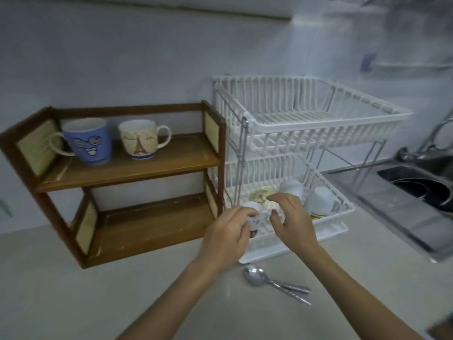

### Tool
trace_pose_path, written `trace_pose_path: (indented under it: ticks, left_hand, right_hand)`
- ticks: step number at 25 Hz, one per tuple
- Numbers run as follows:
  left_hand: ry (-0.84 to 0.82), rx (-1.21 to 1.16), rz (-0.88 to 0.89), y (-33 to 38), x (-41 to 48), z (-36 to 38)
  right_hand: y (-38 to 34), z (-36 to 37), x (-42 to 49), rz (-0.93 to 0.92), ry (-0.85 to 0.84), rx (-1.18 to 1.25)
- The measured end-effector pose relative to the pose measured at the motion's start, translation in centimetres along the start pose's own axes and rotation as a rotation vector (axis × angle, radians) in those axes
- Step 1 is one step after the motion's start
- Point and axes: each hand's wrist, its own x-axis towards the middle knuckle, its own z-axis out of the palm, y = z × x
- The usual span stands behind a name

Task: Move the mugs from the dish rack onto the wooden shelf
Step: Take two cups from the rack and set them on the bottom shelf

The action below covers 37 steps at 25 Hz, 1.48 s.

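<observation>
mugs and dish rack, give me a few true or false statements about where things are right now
1. Two mugs stand on the wooden shelf, a blue mug and a cream mug. True.
2. The top tier of the dish rack holds mugs. False: it holds none; the mugs are in the bottom tier.
3. Both hands reach into the bottom tier. True: left hand, right hand.
4. The spoons lie in the sink. False: they lie on the counter before the rack.

You have two mugs on the wooden shelf (137, 165): a blue mug (89, 141) and a cream mug (141, 139). Right of that shelf, the dish rack (306, 123) holds four mugs, all on its lower tier. In front of it lie two spoons (277, 284).
</observation>
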Motion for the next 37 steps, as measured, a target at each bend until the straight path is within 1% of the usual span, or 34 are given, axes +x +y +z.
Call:
trace_pose_path:
  ticks: [2,4,6,7,9,11,12,15,18,20,23,25,28,31,33,36,37]
  left_hand:
    - [-0.076,-0.022,0.059,1.0,1.4,3.5]
    - [-0.16,0.07,0.025,1.1,3.2,6.8]
    - [-0.248,0.195,-0.154,0.6,5.8,9.4]
    - [-0.282,0.247,-0.264,0.3,7.4,10.6]
    - [-0.349,0.344,-0.44,-0.6,10.5,12.1]
    - [-0.414,0.433,-0.568,-1.5,13.2,13.2]
    - [-0.439,0.474,-0.635,-1.9,14.4,13.8]
    - [-0.543,0.586,-0.826,-3.2,16.0,15.1]
    - [-0.581,0.7,-0.879,-3.8,16.3,16.7]
    - [-0.579,0.718,-0.904,-4.2,16.5,17.5]
    - [-0.594,0.641,-1.005,-5.1,17.1,18.2]
    - [-0.586,0.578,-1.06,-5.7,17.4,18.2]
    - [-0.525,0.518,-1.084,-5.9,17.4,18.1]
    - [-0.511,0.485,-1.073,-6.1,17.3,18.0]
    - [-0.458,0.444,-1.054,-6.1,17.5,17.2]
    - [-0.297,0.312,-1.033,-4.9,17.7,15.1]
    - [-0.246,0.272,-0.998,-4.3,17.6,14.6]
  right_hand:
    - [4.0,-0.5,0.0,0.102,-0.061,-0.003]
    - [7.7,-1.0,0.7,0.228,-0.136,0.017]
    - [10.8,-1.5,2.3,0.33,-0.219,0.022]
    - [12.2,-1.8,3.3,0.345,-0.255,0.013]
    - [14.1,-2.0,5.7,0.318,-0.349,-0.024]
    - [15.2,-2.0,8.2,0.285,-0.491,-0.077]
    - [15.7,-2.0,9.3,0.302,-0.555,-0.087]
    - [16.3,-0.9,12.0,0.494,-0.689,-0.012]
    - [16.5,0.7,14.0,0.647,-0.792,0.055]
    - [16.5,2.0,14.9,0.674,-0.807,0.036]
    - [17.6,4.7,14.8,0.635,-0.785,0.023]
    - [18.4,6.0,14.3,0.639,-0.763,0.063]
    - [18.9,6.4,14.3,0.732,-0.763,0.169]
    - [18.9,5.9,14.7,0.69,-0.787,0.153]
    - [18.7,5.0,15.3,0.618,-0.742,0.172]
    - [18.5,2.1,16.3,0.537,-0.631,0.261]
    - [18.8,1.1,16.6,0.518,-0.614,0.318]
